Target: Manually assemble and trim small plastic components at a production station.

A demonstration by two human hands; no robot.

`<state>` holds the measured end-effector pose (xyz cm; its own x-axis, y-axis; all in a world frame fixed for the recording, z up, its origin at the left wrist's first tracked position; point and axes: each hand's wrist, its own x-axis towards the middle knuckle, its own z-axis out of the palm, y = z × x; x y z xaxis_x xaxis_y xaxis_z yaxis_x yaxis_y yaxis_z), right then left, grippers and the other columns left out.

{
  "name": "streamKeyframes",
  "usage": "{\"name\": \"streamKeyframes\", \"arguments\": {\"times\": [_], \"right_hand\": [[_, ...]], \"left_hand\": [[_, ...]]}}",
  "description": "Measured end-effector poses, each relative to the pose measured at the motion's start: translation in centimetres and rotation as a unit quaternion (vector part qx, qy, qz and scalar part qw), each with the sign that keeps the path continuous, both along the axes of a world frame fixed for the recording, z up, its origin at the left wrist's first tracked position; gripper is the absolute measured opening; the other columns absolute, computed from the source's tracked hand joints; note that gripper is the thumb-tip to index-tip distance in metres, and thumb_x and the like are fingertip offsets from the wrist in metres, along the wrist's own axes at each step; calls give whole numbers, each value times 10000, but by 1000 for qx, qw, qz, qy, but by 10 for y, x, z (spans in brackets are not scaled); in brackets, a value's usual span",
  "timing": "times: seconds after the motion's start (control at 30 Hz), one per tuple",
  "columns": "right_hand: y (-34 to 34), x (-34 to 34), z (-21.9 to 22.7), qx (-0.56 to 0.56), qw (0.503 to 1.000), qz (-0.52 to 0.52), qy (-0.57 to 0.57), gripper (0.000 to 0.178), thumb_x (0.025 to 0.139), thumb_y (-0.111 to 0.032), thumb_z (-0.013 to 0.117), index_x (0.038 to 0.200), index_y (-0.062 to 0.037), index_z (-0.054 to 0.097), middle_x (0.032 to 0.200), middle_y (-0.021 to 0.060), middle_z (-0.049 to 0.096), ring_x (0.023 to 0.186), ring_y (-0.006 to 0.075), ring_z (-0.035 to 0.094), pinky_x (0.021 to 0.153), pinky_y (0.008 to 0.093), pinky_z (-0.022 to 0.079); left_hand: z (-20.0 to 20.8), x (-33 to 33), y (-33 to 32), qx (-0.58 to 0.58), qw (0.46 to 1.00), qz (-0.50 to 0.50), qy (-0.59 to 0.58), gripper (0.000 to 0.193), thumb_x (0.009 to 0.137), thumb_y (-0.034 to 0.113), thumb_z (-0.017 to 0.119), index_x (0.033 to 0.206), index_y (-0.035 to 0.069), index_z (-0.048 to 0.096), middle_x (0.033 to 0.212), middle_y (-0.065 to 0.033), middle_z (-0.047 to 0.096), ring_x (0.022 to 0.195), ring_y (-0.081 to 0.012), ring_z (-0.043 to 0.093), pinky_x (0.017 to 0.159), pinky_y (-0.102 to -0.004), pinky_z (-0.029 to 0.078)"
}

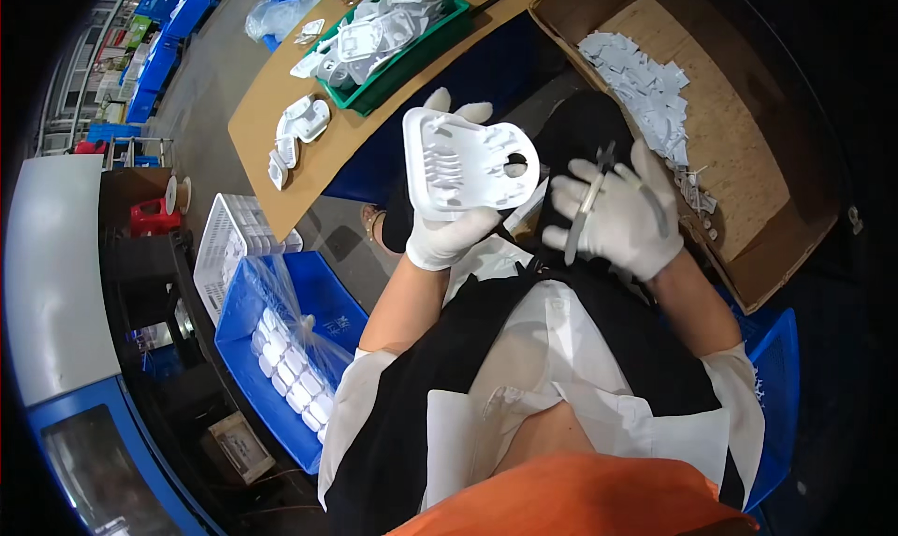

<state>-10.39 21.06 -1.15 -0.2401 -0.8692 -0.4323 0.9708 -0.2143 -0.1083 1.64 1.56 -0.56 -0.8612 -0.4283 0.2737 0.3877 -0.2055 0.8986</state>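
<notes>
My left hand, in a white glove, grips a white moulded plastic part in front of my chest. The part has a squarish end, a rounded end with a hole, and rows of small ribs inside. To its right my right hand, also gloved, is turned palm up with its fingers spread. A pair of small cutting nippers lies across that palm, jaws pointing away from me and handles apart. The nippers do not touch the plastic part.
On the brown table stands a green crate heaped with white parts; several loose parts lie nearby. A cardboard box at right holds white scraps. At left are a blue bin of bagged parts and a white basket.
</notes>
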Motion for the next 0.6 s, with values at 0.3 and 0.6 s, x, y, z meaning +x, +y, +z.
{"name": "streamKeyframes", "arguments": {"times": [0.3, 0.6], "right_hand": [[14, -12, 42, 118, 760, 239, 593, 813, 697, -116, 656, 1444, -78, 337, 1165, 135, 537, 1012, 241, 594, 858, 320, 486], [0, -23, 81, 134, 185, 77, 970, 439, 733, -63, 706, 1161, -74, 611, 969, 91, 601, 837, 280, 583, 729, 358, 470]], "left_hand": [[6, 4, -16, -38, 999, 32, -13, 1229, 564, 359, 888, 1484, 57, 132, 1363, -146, 412, 1203, -265, 500, 1006, -415, 432], [26, 5, 0, 99, 994, 2, -46, 1188, 534, 216, 897, 1469, 62, 182, 1284, -92, 445, 1198, -256, 496, 961, -382, 476]]}}
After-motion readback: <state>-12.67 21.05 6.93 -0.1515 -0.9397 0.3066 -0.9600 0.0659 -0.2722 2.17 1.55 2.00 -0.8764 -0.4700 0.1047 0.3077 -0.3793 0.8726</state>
